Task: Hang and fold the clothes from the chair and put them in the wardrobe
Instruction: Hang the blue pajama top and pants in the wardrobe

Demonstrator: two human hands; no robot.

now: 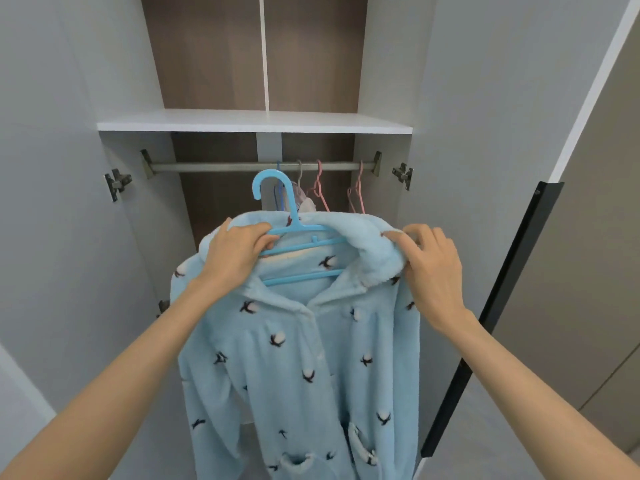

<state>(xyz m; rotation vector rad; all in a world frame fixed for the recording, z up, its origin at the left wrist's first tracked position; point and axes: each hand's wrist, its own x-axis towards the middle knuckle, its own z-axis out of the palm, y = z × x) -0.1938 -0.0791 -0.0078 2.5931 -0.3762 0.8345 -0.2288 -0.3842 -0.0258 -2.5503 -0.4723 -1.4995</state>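
Top (304,358), pale blue fleece dotted with small dark-and-white motifs, hangs buttoned on a blue hanger (298,227), held up in front of the open wardrobe (381,64). It sits just below the rail (214,167). The hanger's hook is free in the air, in front of the rail and a little lower, not over it.

The left hand (235,251) grasps the hanger's left arm, fingers curled over the plastic and the fleece at that shoulder. The right hand (433,271) pinches the thick collar (370,251) at the other shoulder, thumb and fingertips closed on the fabric. Both forearms are bare and reach forward.

Two patch pockets show near the hem, at the bottom of the view.

On the rail's right half hang two pink hangers (320,192) and a grey one with some pale cloth, partly hidden behind the blue hook. A white shelf (256,121) runs above the rail. The right door (485,323) stands open, its edge black.
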